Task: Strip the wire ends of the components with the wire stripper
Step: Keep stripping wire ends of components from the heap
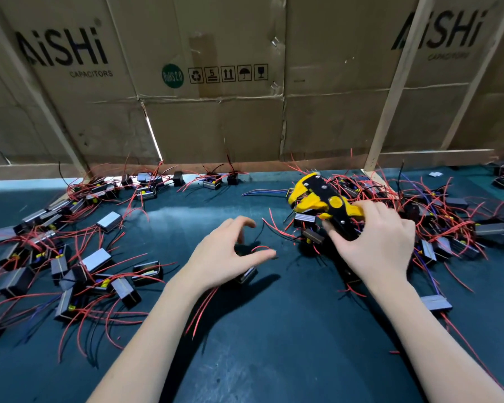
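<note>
- A loose heap of small black box components with red wires (79, 269) lies at the left of the dark green bench (274, 344).
- The left hand (224, 257) curls its fingers around one black component (246, 274).
- The right hand (376, 245) grips the yellow-and-black wire stripper (320, 199), above a second heap of wired components (448, 228).

A dark teal tabletop (274, 359) fills the lower view, with a pale sheen of light near its far middle. Behind it stands a wall of flattened brown cardboard (216, 126) printed "AiSHi CAPACITORS", braced by pale wooden slats (396, 91). A bright slit (154, 138) shows through one tear.
</note>
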